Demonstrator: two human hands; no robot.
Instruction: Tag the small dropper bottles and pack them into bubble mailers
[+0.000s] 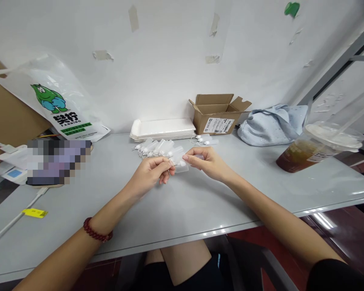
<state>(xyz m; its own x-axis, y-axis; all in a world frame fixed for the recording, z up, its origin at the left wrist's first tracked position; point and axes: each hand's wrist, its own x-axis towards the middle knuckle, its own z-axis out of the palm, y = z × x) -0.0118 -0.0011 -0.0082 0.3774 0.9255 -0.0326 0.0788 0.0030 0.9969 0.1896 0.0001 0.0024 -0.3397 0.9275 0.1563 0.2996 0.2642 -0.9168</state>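
My left hand (156, 169) is closed in a pinch at the middle of the table, with a short thin dark strand showing at its fingertips. Just to its right, my right hand (208, 161) is closed around a small translucent plastic bottle (199, 156), mostly covered by the fingers. The fingertips of both hands are close together. Behind them lies a pile of similar small translucent bottles (164, 146) with white caps and thin loops. A few more capped bottles (210, 142) lie apart, in front of the cardboard box.
Against the wall stand a stack of white trays (164, 128) and an opened cardboard box (215, 117). To the right are a light blue cloth bundle (269, 125) and a tilted-looking drink cup (312, 149). On the left are a plastic bag (54, 101), a blurred-out phone (59, 161) and a white cable (15, 220).
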